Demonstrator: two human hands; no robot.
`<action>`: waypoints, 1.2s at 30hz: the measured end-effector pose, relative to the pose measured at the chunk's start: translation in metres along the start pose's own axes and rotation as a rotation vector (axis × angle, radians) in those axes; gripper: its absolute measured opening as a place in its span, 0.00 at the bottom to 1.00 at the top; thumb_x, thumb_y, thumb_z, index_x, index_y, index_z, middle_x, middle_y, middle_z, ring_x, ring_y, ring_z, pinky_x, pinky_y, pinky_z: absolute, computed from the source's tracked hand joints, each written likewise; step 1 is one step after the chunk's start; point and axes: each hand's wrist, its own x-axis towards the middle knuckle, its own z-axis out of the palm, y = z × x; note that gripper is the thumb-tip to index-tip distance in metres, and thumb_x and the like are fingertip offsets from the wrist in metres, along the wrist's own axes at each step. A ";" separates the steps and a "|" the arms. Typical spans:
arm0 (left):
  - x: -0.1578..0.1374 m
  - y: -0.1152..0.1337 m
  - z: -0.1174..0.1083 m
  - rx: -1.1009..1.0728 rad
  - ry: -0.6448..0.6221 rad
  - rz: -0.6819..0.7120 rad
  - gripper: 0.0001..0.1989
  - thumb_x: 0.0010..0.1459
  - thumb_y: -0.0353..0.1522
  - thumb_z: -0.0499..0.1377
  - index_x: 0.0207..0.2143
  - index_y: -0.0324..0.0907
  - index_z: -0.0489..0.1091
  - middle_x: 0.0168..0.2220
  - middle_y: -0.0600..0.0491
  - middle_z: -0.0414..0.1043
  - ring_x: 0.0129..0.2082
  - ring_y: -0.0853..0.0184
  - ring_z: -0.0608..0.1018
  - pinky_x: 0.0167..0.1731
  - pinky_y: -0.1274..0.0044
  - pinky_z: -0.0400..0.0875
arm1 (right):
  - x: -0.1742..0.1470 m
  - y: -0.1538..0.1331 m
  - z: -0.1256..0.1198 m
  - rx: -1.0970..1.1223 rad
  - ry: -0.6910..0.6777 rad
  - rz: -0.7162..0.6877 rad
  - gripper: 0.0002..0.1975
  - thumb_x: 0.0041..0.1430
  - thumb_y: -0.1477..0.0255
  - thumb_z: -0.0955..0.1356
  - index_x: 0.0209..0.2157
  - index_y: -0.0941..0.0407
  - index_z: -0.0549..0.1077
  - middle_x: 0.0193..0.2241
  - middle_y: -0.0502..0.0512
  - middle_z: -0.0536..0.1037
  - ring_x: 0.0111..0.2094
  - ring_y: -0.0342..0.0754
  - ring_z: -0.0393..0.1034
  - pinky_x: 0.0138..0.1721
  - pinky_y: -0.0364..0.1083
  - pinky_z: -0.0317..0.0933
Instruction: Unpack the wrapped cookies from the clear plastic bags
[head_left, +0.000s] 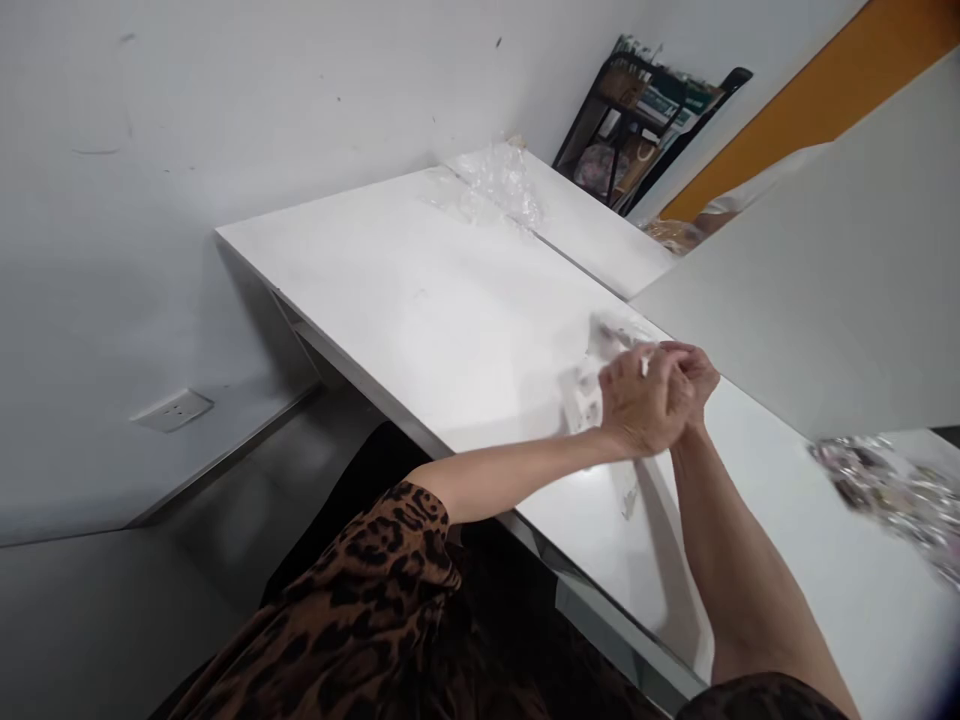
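Over the white table (390, 290), my left hand (646, 400) and my right hand (699, 378) are pressed together. The fingers of both are curled in, and the left covers much of the right. A small whitish bit shows between them, but what they hold is mostly hidden. Right beside my left hand lies a blurred clear plastic packet (581, 395) with small whitish and dark pieces. A small scrap (628, 502) rests on the tabletop below my hands.
Crumpled clear plastic (510, 185) sits at the table's far end by the wall. Shiny plastic packets (892, 490) lie at the right. A grey panel (817, 270) stands along the table's far side. A folded black chair (622, 120) leans in the corner.
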 end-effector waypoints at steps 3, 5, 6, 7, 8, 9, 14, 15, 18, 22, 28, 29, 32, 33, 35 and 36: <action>0.005 -0.008 -0.003 0.084 -0.129 -0.089 0.43 0.55 0.30 0.66 0.72 0.42 0.57 0.76 0.37 0.44 0.77 0.44 0.51 0.74 0.53 0.47 | -0.043 -0.022 -0.025 0.064 0.131 0.011 0.12 0.48 0.64 0.74 0.33 0.55 0.77 0.29 0.49 0.75 0.28 0.44 0.66 0.33 0.46 0.62; 0.004 -0.014 -0.002 0.061 -0.241 -0.115 0.49 0.52 0.31 0.69 0.73 0.45 0.53 0.77 0.37 0.40 0.77 0.42 0.48 0.73 0.52 0.46 | -0.066 -0.034 -0.033 0.044 0.128 -0.037 0.12 0.48 0.63 0.75 0.33 0.55 0.78 0.30 0.49 0.76 0.31 0.44 0.68 0.35 0.46 0.63; 0.004 -0.017 -0.002 0.027 -0.277 -0.124 0.49 0.52 0.32 0.69 0.74 0.46 0.52 0.77 0.38 0.40 0.77 0.43 0.49 0.73 0.53 0.49 | -0.075 -0.039 -0.035 0.032 0.110 -0.064 0.12 0.49 0.64 0.75 0.34 0.55 0.79 0.30 0.49 0.76 0.32 0.45 0.69 0.37 0.46 0.64; 0.003 -0.020 -0.001 -0.016 -0.296 -0.134 0.47 0.54 0.33 0.68 0.73 0.47 0.53 0.77 0.38 0.42 0.76 0.44 0.52 0.72 0.54 0.52 | -0.083 -0.043 -0.035 0.031 0.086 -0.085 0.11 0.49 0.64 0.75 0.34 0.54 0.79 0.31 0.49 0.77 0.34 0.45 0.70 0.39 0.47 0.64; 0.002 -0.022 -0.002 -0.061 -0.299 -0.142 0.44 0.57 0.33 0.67 0.73 0.47 0.55 0.76 0.38 0.46 0.75 0.46 0.56 0.71 0.57 0.55 | -0.089 -0.046 -0.036 0.051 0.059 -0.101 0.10 0.50 0.64 0.75 0.34 0.54 0.79 0.33 0.50 0.77 0.35 0.45 0.71 0.41 0.47 0.65; 0.002 -0.024 -0.003 -0.103 -0.293 -0.146 0.40 0.59 0.34 0.66 0.71 0.46 0.58 0.75 0.38 0.51 0.73 0.48 0.61 0.70 0.60 0.57 | -0.094 -0.048 -0.035 0.094 0.044 -0.116 0.10 0.51 0.65 0.75 0.34 0.54 0.80 0.34 0.50 0.78 0.37 0.45 0.71 0.43 0.48 0.66; 0.005 -0.030 -0.008 -0.301 -0.179 -0.155 0.22 0.66 0.42 0.61 0.56 0.39 0.75 0.58 0.40 0.75 0.59 0.53 0.76 0.64 0.65 0.66 | -0.104 -0.042 -0.032 0.378 0.244 -0.016 0.14 0.51 0.63 0.76 0.39 0.52 0.78 0.39 0.48 0.77 0.40 0.43 0.71 0.43 0.44 0.66; 0.006 -0.031 -0.008 -0.355 -0.161 -0.160 0.21 0.66 0.44 0.60 0.53 0.38 0.76 0.54 0.41 0.78 0.57 0.54 0.78 0.62 0.65 0.68 | -0.104 -0.039 -0.032 0.416 0.282 0.054 0.15 0.50 0.63 0.76 0.40 0.51 0.77 0.40 0.47 0.76 0.39 0.42 0.70 0.41 0.42 0.66; 0.008 -0.034 -0.003 -0.503 -0.182 -0.167 0.19 0.64 0.44 0.63 0.48 0.40 0.77 0.48 0.45 0.81 0.52 0.56 0.80 0.59 0.63 0.70 | -0.099 -0.031 -0.033 0.568 0.226 0.319 0.19 0.46 0.61 0.78 0.39 0.50 0.74 0.38 0.47 0.76 0.36 0.42 0.71 0.33 0.41 0.67; 0.005 -0.034 0.005 -0.629 -0.395 -0.161 0.23 0.56 0.42 0.70 0.52 0.42 0.77 0.49 0.46 0.81 0.50 0.58 0.81 0.57 0.64 0.71 | -0.091 -0.027 -0.037 0.776 0.117 0.560 0.20 0.43 0.64 0.77 0.38 0.51 0.71 0.36 0.49 0.77 0.33 0.44 0.73 0.29 0.44 0.72; 0.006 -0.039 0.017 -0.684 -0.346 -0.264 0.27 0.58 0.42 0.69 0.56 0.42 0.73 0.51 0.46 0.79 0.51 0.59 0.80 0.56 0.67 0.72 | -0.090 -0.030 -0.041 0.788 0.148 0.489 0.23 0.37 0.76 0.73 0.40 0.50 0.72 0.33 0.45 0.78 0.32 0.42 0.72 0.26 0.40 0.68; 0.008 -0.040 0.018 -0.707 -0.293 -0.304 0.24 0.61 0.41 0.67 0.56 0.42 0.73 0.51 0.47 0.79 0.51 0.61 0.80 0.56 0.69 0.72 | -0.090 -0.030 -0.041 0.783 0.126 0.463 0.24 0.36 0.77 0.72 0.40 0.50 0.72 0.33 0.45 0.78 0.32 0.42 0.71 0.26 0.39 0.66; 0.015 -0.039 0.016 -0.807 -0.136 -0.441 0.15 0.64 0.36 0.62 0.51 0.42 0.75 0.44 0.51 0.81 0.48 0.66 0.80 0.53 0.75 0.72 | -0.091 -0.029 -0.041 0.782 0.115 0.421 0.24 0.35 0.78 0.71 0.39 0.50 0.74 0.33 0.44 0.78 0.30 0.41 0.69 0.24 0.39 0.63; 0.017 -0.037 0.014 -0.850 -0.103 -0.495 0.12 0.64 0.34 0.62 0.49 0.41 0.75 0.40 0.52 0.80 0.45 0.68 0.81 0.50 0.77 0.73 | -0.090 -0.029 -0.042 0.785 0.121 0.417 0.23 0.35 0.78 0.70 0.39 0.51 0.74 0.33 0.44 0.78 0.29 0.40 0.68 0.24 0.39 0.61; 0.020 -0.031 0.007 -0.942 -0.063 -0.602 0.09 0.65 0.31 0.60 0.45 0.39 0.76 0.33 0.54 0.78 0.38 0.69 0.80 0.47 0.77 0.74 | -0.088 -0.026 -0.044 0.798 0.120 0.417 0.22 0.35 0.78 0.69 0.38 0.51 0.74 0.32 0.44 0.77 0.27 0.40 0.65 0.23 0.39 0.59; 0.021 -0.027 0.003 -0.989 -0.048 -0.644 0.07 0.66 0.31 0.58 0.43 0.38 0.76 0.31 0.54 0.78 0.36 0.69 0.80 0.46 0.77 0.74 | -0.087 -0.025 -0.046 0.806 0.107 0.420 0.21 0.35 0.77 0.69 0.37 0.51 0.74 0.31 0.45 0.76 0.25 0.39 0.64 0.22 0.40 0.59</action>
